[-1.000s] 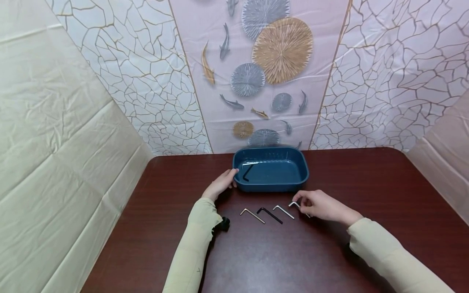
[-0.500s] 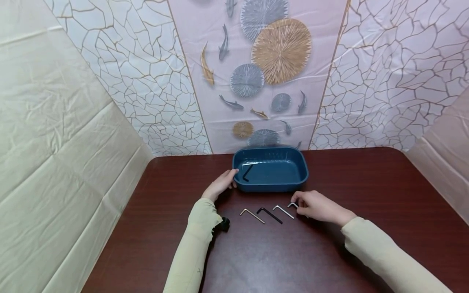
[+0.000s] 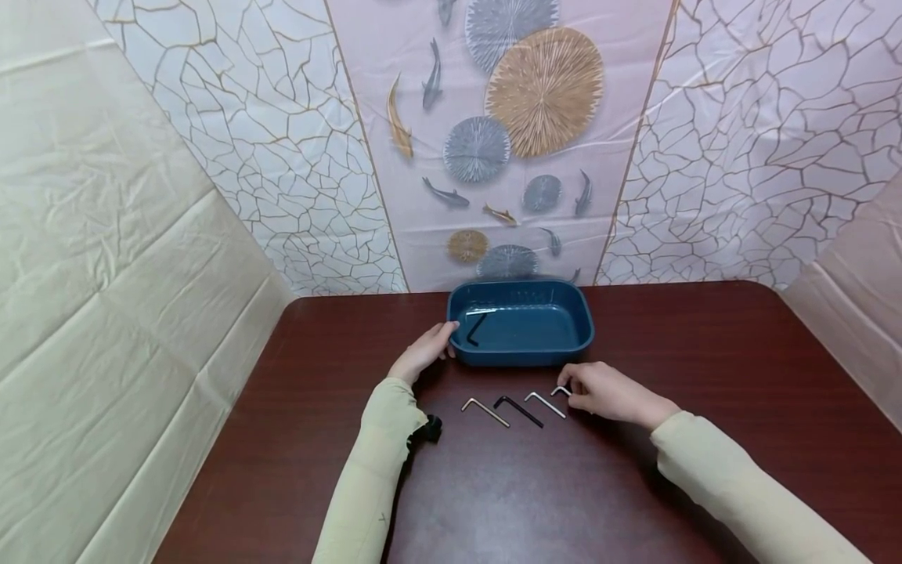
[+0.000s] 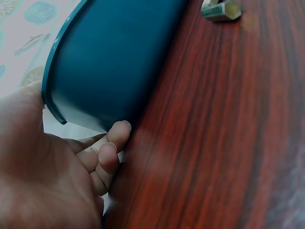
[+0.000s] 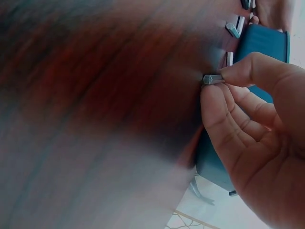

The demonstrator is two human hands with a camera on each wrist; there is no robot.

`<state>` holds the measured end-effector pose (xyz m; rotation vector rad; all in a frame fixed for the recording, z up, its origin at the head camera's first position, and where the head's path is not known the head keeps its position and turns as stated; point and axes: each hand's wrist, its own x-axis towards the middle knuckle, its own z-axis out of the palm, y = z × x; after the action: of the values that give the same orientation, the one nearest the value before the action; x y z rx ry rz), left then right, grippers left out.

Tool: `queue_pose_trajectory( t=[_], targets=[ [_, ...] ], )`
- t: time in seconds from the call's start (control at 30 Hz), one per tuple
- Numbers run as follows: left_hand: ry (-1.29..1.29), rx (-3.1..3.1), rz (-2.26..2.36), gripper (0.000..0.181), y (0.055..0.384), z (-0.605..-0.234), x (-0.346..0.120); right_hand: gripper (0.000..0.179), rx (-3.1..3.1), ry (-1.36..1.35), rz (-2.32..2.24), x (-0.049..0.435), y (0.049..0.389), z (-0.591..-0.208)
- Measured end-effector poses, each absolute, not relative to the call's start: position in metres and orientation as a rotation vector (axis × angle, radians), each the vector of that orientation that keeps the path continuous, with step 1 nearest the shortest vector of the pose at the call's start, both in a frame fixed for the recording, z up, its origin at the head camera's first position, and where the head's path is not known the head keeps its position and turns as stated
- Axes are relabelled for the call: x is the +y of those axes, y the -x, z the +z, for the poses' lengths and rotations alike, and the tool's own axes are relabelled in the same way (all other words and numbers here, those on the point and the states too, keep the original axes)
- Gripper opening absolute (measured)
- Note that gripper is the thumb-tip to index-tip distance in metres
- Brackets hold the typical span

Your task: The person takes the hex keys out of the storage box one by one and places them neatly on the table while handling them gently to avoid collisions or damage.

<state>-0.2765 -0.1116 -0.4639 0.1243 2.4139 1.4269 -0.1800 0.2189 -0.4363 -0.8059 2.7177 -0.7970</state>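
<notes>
My left hand [image 3: 425,352] holds the left end of a deep blue rectangular dish [image 3: 521,359]. In the left wrist view the thumb is up at the rim and curled fingertips [image 4: 119,132] lie low against the outer wall. My right hand [image 3: 611,393] pinches a silver hex key [image 3: 561,390] between thumb and fingers, just in front of the dish's right corner. Its hexagonal end [image 5: 209,79] pokes out of the pinch in the right wrist view; the fingers hide much of its long arm.
Left of my right hand, a row on the dark red-brown table [image 3: 493,501] holds another silver hex key [image 3: 546,404], a black one [image 3: 520,411] and a brass-toned one [image 3: 486,412]. One more black hex key [image 3: 476,330] lies inside the dish. A patterned cloth [image 3: 543,196] hangs behind.
My right hand has shifted slightly left with the silver hex key, whose far end no longer shows past the hand. My left hand and the dish stay put.
</notes>
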Motion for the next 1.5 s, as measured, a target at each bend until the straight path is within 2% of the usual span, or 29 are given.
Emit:
queue_pose_trajectory(
  t=[0.83,1.17,1.5],
  targets=[
    [-0.126,2.418,1.431,0.049,0.276,-0.463,-0.113,0.021,2.718,0.755,-0.791,0.217,0.18,-0.435],
    [-0.119,2.421,1.433,0.053,0.276,-0.464,-0.113,0.03,2.721,0.665,-0.836,0.222,0.178,-0.437],
    [-0.124,2.434,1.426,0.052,0.273,-0.463,-0.113,0.024,2.749,0.619,-0.817,0.232,0.174,-0.434]
  ],
)
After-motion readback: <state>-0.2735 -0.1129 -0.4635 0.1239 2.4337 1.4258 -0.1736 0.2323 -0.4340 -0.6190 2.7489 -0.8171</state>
